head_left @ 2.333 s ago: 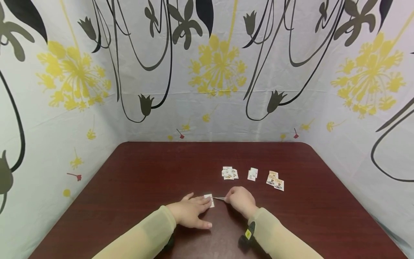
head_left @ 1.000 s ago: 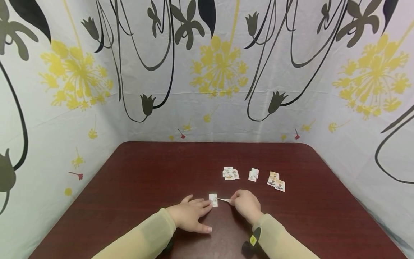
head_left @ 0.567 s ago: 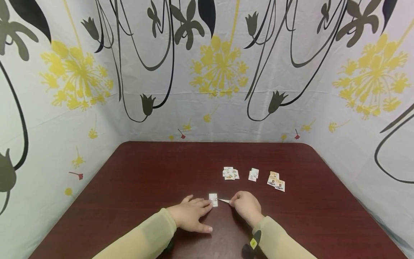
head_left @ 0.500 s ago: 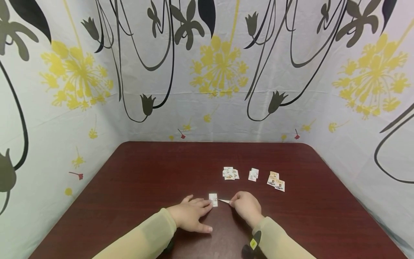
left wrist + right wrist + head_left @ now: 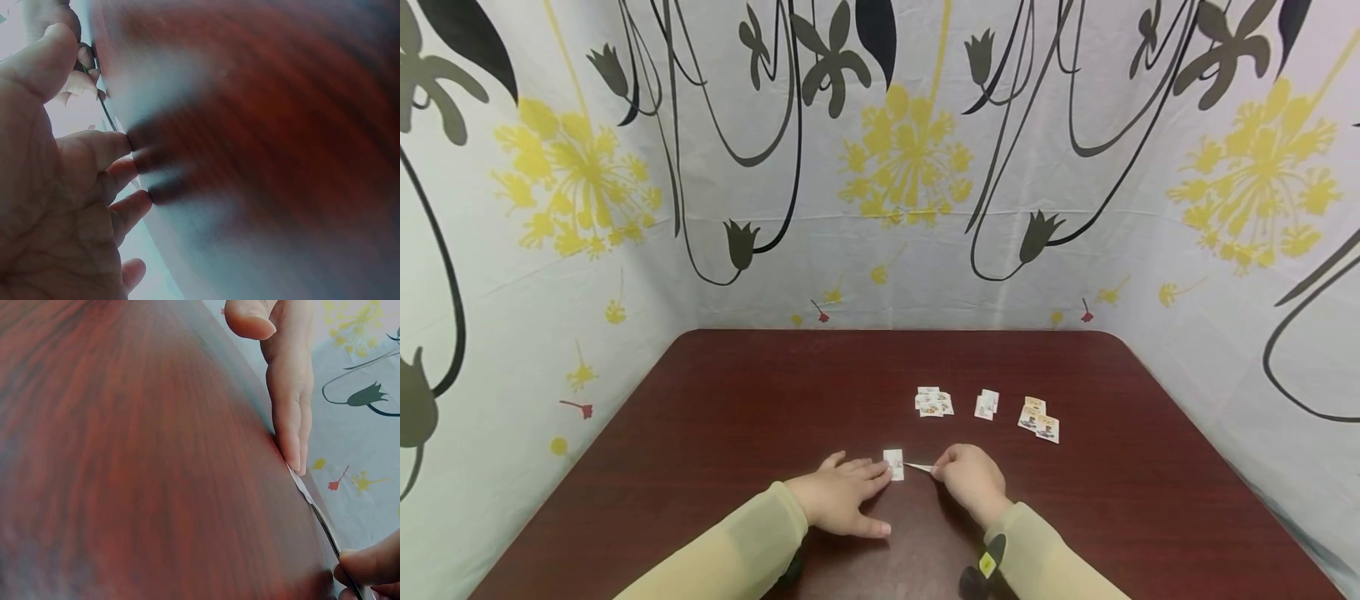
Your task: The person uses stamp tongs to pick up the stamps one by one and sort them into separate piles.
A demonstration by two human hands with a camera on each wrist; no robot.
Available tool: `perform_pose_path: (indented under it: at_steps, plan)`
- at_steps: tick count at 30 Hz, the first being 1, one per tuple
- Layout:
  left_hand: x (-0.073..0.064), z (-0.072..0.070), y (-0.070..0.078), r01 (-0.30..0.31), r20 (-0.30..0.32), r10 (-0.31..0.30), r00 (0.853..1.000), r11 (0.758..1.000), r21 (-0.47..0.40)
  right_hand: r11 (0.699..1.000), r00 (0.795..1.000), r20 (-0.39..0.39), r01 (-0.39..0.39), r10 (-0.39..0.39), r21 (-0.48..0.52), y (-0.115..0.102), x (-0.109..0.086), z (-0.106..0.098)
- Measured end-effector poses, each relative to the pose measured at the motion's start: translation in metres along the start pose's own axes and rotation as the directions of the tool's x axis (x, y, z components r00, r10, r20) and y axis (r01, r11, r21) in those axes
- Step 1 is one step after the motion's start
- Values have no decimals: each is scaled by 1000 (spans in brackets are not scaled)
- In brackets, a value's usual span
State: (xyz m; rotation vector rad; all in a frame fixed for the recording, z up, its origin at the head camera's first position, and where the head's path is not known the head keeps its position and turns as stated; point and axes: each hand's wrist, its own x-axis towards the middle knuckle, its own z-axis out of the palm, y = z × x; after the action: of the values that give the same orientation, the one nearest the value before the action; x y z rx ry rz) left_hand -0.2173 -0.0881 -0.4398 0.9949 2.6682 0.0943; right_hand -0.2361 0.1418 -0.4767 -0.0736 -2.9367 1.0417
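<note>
A small white printed card (image 5: 894,457) lies on the table in front of me. My left hand (image 5: 842,500) is spread flat, its fingertips resting on the card's left side. My right hand (image 5: 973,482) pinches thin tapered tweezers (image 5: 919,467) whose tip reaches the card's right edge. In the right wrist view, the tweezers (image 5: 325,528) meet a slightly raised white edge (image 5: 301,486) beside the left fingertips. The left wrist view shows the palm of my left hand (image 5: 56,187), with its fingers extended to the tabletop.
Farther back on the dark red table (image 5: 775,392) lie a cluster of several small cards (image 5: 933,403), a smaller overlapping group (image 5: 987,404) and an orange-and-white group (image 5: 1038,418). A patterned white cloth (image 5: 850,275) hangs around the table's back and sides.
Compared with the earliest frame, the card has shifted slightly right and straightened, and more of it shows. My right hand with the tweezers has moved slightly right. Lately both hands stay nearly still.
</note>
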Motion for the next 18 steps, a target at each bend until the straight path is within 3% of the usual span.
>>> perform_pose_path:
  at_steps: [9,18]
  plan:
    - [0,0,-1,-5,-13,5,1000,1000,6,1000,1000,-10,-2,2,9,0,1,-1]
    - [-3,0,-7,6,-37,-9,999,997,-76,999,1000,-19,-17,18,44,8,5,-9]
